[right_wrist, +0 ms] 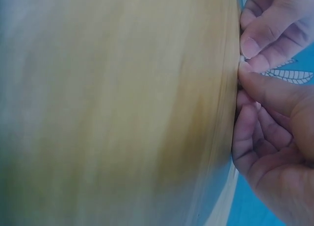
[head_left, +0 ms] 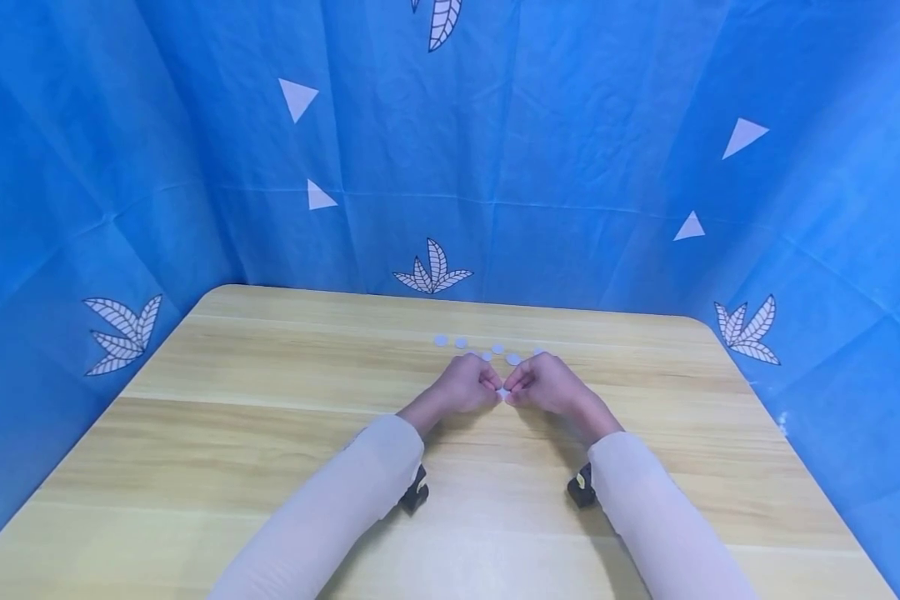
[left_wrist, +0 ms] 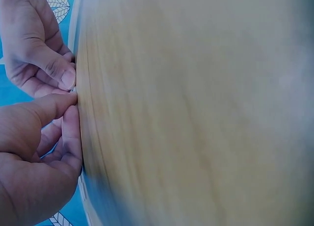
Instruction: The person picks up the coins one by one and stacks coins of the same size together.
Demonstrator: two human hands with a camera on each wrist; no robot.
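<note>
Over the far half of the table, my left hand [head_left: 465, 386] and right hand [head_left: 552, 386] meet fingertip to fingertip. Between them is a small white disc [head_left: 504, 393], its edges pinched by the thumb and forefinger of each hand. Both wrist views show the thumbs nearly touching, with only a sliver of the disc visible and the rest hidden by fingers. The other fingers of both hands are curled in. Just beyond the hands lie several similar white discs, among them one disc [head_left: 513, 359] near the right hand and another disc [head_left: 441, 340] farther left.
A wooden table [head_left: 217, 467] with rounded far corners spreads under both arms. Blue cloth [head_left: 570, 150] printed with white leaves and triangles hangs behind it and along both sides. Dark wrist devices, one [head_left: 415, 490] at the left and one [head_left: 582, 487] at the right, sit below the sleeves.
</note>
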